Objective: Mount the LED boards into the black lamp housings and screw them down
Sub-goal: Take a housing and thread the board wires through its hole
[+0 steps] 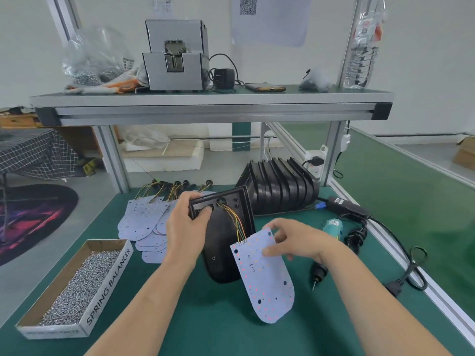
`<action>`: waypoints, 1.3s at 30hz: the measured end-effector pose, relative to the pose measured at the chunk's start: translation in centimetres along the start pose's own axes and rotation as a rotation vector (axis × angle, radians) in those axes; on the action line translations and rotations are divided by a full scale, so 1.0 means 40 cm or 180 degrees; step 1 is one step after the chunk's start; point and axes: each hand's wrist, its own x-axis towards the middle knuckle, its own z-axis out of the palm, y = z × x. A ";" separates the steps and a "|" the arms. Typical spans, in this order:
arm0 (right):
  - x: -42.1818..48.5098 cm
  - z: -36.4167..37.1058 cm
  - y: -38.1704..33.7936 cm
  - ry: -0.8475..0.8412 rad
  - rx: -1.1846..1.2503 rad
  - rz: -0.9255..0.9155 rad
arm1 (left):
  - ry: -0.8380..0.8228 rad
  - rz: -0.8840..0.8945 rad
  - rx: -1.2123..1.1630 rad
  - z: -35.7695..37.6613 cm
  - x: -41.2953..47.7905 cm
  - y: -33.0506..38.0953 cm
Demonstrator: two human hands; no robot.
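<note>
Clutching top of black lamp housing (221, 253), left grip (185, 224), right grip (293, 240) pinching upper edge of LED board (264, 283)

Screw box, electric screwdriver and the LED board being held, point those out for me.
screw box (111, 285), head view, printed side wall.
electric screwdriver (332, 226), head view, teal body.
LED board (266, 280), head view, middle of white face.

A phone (265, 87) lies on the upper shelf (210, 100).
</note>
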 end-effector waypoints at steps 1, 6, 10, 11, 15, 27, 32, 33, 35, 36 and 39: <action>-0.004 0.002 0.005 0.0069 0.0161 -0.0131 | -0.0001 -0.0040 -0.0025 -0.002 0.002 -0.003; -0.030 -0.015 -0.029 0.0328 0.0835 -0.0969 | -0.0213 -0.0316 -0.0133 0.002 0.015 -0.020; -0.018 0.019 -0.077 0.0682 0.1142 -0.1337 | -0.0550 -0.0358 -0.0403 0.019 0.002 -0.008; -0.013 0.035 -0.085 0.0813 0.1215 -0.1459 | -0.0609 -0.0411 -0.0493 0.023 -0.002 0.001; 0.007 0.084 -0.092 0.1480 0.1100 -0.1677 | -0.0652 -0.0568 -0.0801 0.027 -0.014 0.013; 0.008 0.171 -0.105 0.2493 -0.0355 -0.1873 | -0.0544 0.0033 -0.0471 0.029 -0.020 0.036; 0.004 0.175 -0.098 0.2741 0.0548 -0.2351 | -0.0287 0.0246 -0.0525 0.011 -0.006 0.041; 0.009 0.165 -0.101 0.2715 0.1185 -0.2313 | -0.0292 0.0112 -0.0595 0.006 -0.004 0.048; 0.023 0.131 -0.099 0.2326 0.2212 -0.1893 | -0.0539 -0.0316 -0.0764 -0.009 -0.005 0.057; 0.027 0.113 -0.094 0.1917 0.2332 -0.1620 | -0.0763 -0.0551 -0.0867 -0.014 -0.008 0.059; 0.028 0.093 -0.073 0.0359 0.2119 -0.1229 | -0.1250 -0.1034 -0.0925 -0.022 -0.017 0.058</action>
